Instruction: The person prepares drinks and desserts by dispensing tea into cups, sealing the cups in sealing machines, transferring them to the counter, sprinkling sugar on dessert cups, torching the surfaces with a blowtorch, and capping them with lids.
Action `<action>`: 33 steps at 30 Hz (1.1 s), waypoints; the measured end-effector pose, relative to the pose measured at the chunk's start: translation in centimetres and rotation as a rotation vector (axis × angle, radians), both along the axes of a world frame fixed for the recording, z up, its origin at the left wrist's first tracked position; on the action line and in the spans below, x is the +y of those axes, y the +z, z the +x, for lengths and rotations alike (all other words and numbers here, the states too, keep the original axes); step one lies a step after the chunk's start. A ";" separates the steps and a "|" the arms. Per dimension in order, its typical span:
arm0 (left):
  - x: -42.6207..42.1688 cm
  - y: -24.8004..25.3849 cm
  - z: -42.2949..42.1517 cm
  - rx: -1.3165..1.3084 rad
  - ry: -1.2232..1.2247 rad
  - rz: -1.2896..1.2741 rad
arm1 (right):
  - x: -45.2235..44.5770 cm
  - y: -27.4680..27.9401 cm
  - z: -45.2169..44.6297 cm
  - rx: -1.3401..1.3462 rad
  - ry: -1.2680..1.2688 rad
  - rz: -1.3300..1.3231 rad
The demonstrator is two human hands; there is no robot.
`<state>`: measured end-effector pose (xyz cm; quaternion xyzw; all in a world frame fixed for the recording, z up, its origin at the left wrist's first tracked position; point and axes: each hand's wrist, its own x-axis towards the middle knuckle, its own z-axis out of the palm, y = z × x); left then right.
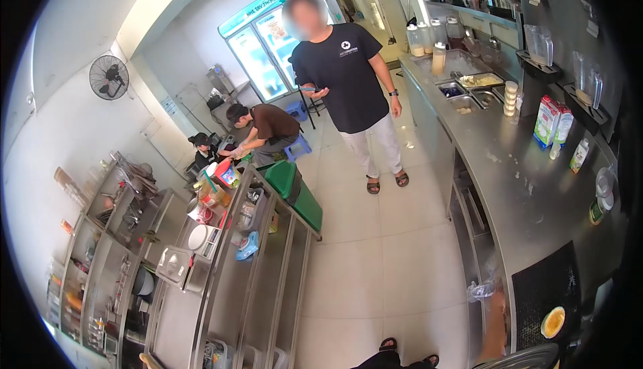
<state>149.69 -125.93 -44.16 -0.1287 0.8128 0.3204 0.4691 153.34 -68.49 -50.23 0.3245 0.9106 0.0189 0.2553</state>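
Note:
Neither of my hands shows in the head view. My sandalled feet (388, 345) and dark trousers appear at the bottom edge, on the tiled floor. To my right, a black mat (546, 285) lies on the steel counter (489, 168), with a small round dish of something yellow (553, 322) on it. A dark rounded object (526, 359) is cut off at the bottom right. On my left, a lidded steel container (173, 266) stands on a steel shelf table (177, 309). A small tan shape (149, 361) at the bottom left is too cut off to identify.
A person in a black T-shirt (348, 74) stands in the aisle holding a phone. Two people (271, 124) sit low at the back left, near a green bin (293, 191). Milk cartons (550, 121), stacked small cups (510, 97) and food trays (479, 81) line the right counter.

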 end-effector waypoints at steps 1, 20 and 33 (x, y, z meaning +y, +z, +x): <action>-0.2 0.0 -0.1 -0.002 -0.006 -0.001 | 0.0 -0.1 0.1 -0.006 0.005 0.001; -0.7 -7.4 -5.1 0.279 -0.530 0.181 | -13.0 6.0 -1.8 0.659 0.388 0.070; 22.1 8.1 -8.9 -0.498 -0.695 0.858 | -25.6 14.5 6.7 1.434 -1.223 -1.352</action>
